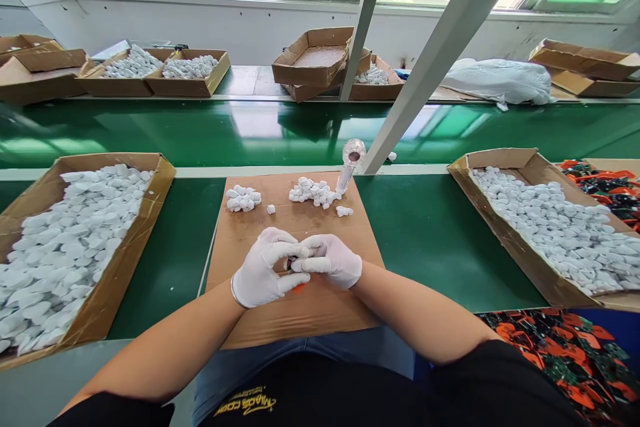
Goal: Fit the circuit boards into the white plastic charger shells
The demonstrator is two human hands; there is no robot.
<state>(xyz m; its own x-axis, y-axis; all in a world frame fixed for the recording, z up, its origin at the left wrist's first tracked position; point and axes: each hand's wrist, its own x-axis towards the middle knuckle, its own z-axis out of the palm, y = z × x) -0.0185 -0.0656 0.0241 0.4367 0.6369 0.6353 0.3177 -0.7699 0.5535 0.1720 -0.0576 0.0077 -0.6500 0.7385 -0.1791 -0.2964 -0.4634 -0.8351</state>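
Note:
My left hand (265, 271) and my right hand (334, 259), both in white gloves, meet over a cardboard sheet (345, 307). Between their fingers is a small dark and orange part (299, 288), mostly hidden by the gloves. Fingers of both hands are closed around it; its exact kind cannot be made out. Just beyond the hands lie a small heap of white pieces (243, 199), a larger heap of white pieces (313, 191), one single white piece (271, 209) and a few white pieces (345, 211) at the right. A clear plastic object with a round head (354, 155) stands behind them.
Cardboard trays of white pieces stand left (137, 240) and right (500, 227). Orange and black parts (565, 353) lie at lower right. A slanting metal post (425, 80) rises behind the sheet, by the green belt (200, 133). More boxes (313, 57) line the back shelf.

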